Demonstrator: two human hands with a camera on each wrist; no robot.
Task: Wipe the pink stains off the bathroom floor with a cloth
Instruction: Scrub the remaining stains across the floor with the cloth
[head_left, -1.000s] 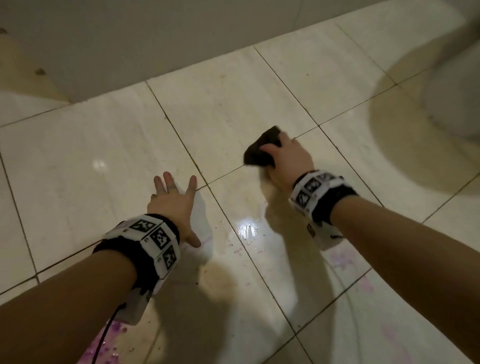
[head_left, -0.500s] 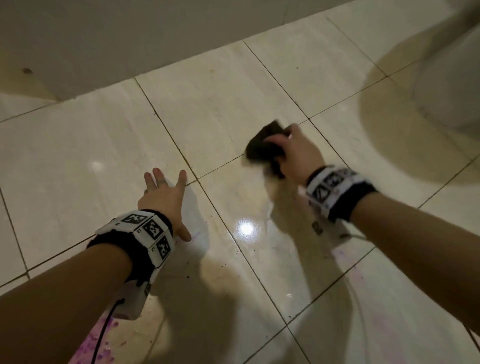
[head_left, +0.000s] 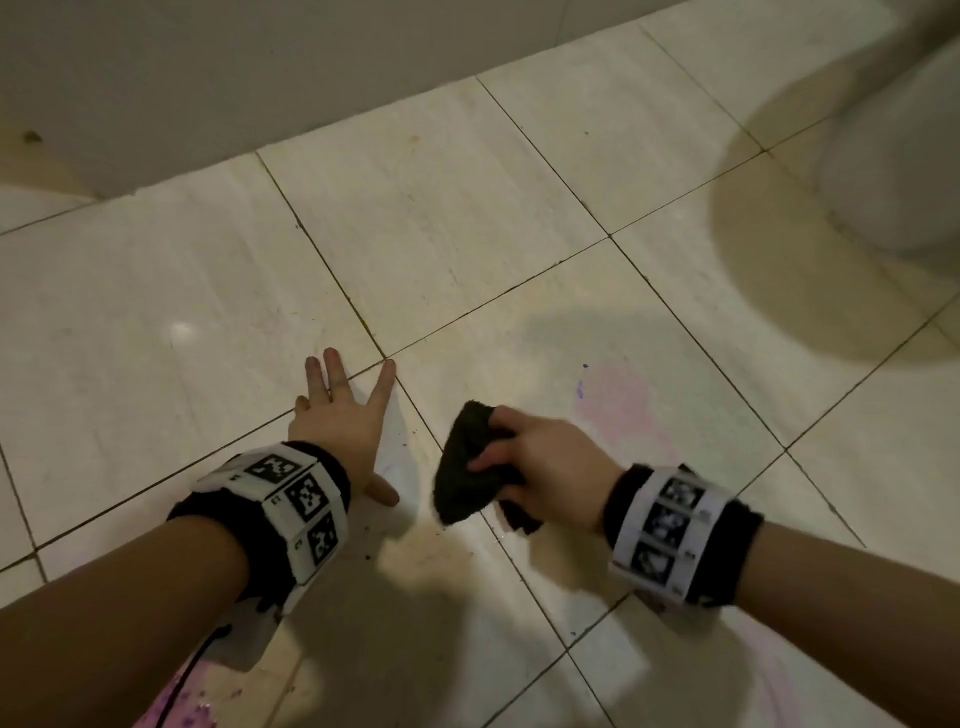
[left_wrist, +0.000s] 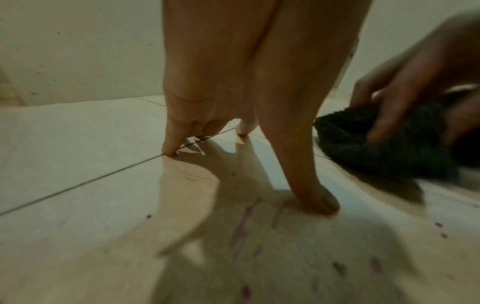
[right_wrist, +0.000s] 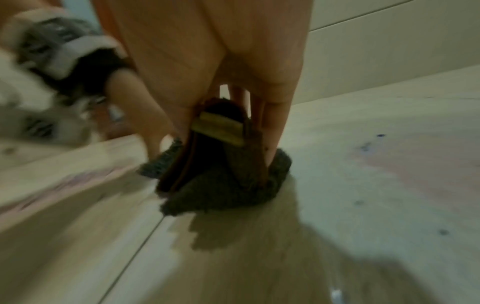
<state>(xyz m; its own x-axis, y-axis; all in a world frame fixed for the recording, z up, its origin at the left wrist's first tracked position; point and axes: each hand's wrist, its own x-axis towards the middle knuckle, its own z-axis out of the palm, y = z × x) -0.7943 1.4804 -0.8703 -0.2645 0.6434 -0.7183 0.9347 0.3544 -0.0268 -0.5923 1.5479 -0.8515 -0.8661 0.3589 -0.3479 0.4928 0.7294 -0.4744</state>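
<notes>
My right hand (head_left: 530, 457) grips a bunched dark cloth (head_left: 465, 467) on the pale tiled floor (head_left: 441, 218), just right of my left thumb. The cloth (right_wrist: 221, 185) shows a yellowish label under my palm in the right wrist view. A faint pink smear (head_left: 623, 405) lies on the tile beyond my right hand. Brighter pink stains (head_left: 202, 696) sit at the bottom left beside my left forearm. My left hand (head_left: 343, 415) rests flat on the floor, fingers spread. Its fingertips (left_wrist: 171, 150) press the tile, and small pink streaks (left_wrist: 244, 224) lie under the palm. The cloth (left_wrist: 384, 144) is at that view's right.
A white toilet base (head_left: 893, 171) stands at the upper right and casts a wide shadow. A wall (head_left: 260, 67) runs along the far edge of the floor. Dark grout lines cross the tiles, and small dark specks lie near my hands.
My right hand has pulled the cloth back toward me and to the left, close to my left hand. The pink smear it covered now shows. My left hand stays planted.
</notes>
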